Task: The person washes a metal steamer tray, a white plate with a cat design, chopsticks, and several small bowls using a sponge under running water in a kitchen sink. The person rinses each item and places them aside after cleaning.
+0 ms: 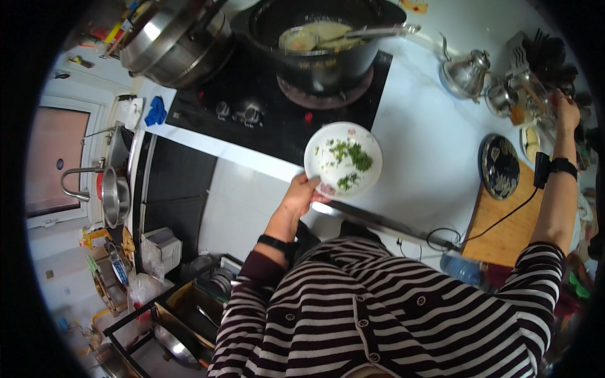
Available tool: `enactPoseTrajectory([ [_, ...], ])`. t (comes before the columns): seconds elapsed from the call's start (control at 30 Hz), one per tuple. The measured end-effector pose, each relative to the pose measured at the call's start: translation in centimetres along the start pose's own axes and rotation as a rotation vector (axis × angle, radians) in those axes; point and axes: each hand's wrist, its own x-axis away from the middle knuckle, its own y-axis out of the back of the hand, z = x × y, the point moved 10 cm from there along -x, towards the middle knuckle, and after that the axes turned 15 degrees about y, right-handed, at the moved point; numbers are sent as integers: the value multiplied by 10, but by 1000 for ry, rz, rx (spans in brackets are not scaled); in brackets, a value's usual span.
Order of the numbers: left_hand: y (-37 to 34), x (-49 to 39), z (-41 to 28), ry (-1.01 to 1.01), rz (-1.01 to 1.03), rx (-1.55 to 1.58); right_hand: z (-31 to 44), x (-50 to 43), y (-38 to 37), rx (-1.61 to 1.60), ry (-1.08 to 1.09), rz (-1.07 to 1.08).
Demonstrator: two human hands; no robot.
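Observation:
My left hand [301, 194] grips the rim of a white plate [317, 146], tilted a little and held over the front edge of the black stove. Chopped green herbs [360, 158] lie on the plate in small heaps. My right hand [567, 112] reaches to the far right, among the utensils and containers there; whether its fingers hold something cannot be made out. Behind the plate a large black pot [326, 71] stands on the stove, with pale liquid [331, 31] and a metal ladle [298, 41] in it.
A steel steamer pot [177, 47] stands at the stove's left. To the right are a steel kettle [465, 73], a dark patterned plate [499, 166] and a wooden board [503, 222]. A black cable [501, 217] hangs from my right wrist. The sink with its faucet [75, 189] lies far left.

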Motion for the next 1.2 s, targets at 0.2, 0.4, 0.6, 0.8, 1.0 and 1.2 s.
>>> enactPoseTrajectory([
  [0.2, 12, 15, -9, -113, 77, 86, 105, 196, -47, -687, -16, 384],
  [0.4, 92, 92, -28, -189, 107, 174, 327, 490, -134, -997, -279, 1002],
  [0.6, 209, 186, -29, -303, -2, 264, 527, 612, -174, -1248, -419, 1297],
  [0.8, 329, 270, -1, -470, -156, 507, 674, 677, -189, -1257, -338, 1508],
  [1.0, 430, 336, 50, -523, -213, 819, 808, 761, -195, -1211, -165, 1832],
  [1.2, 495, 377, 82, -762, -93, 1098, 893, 842, -199, -1087, 43, 2107],
])
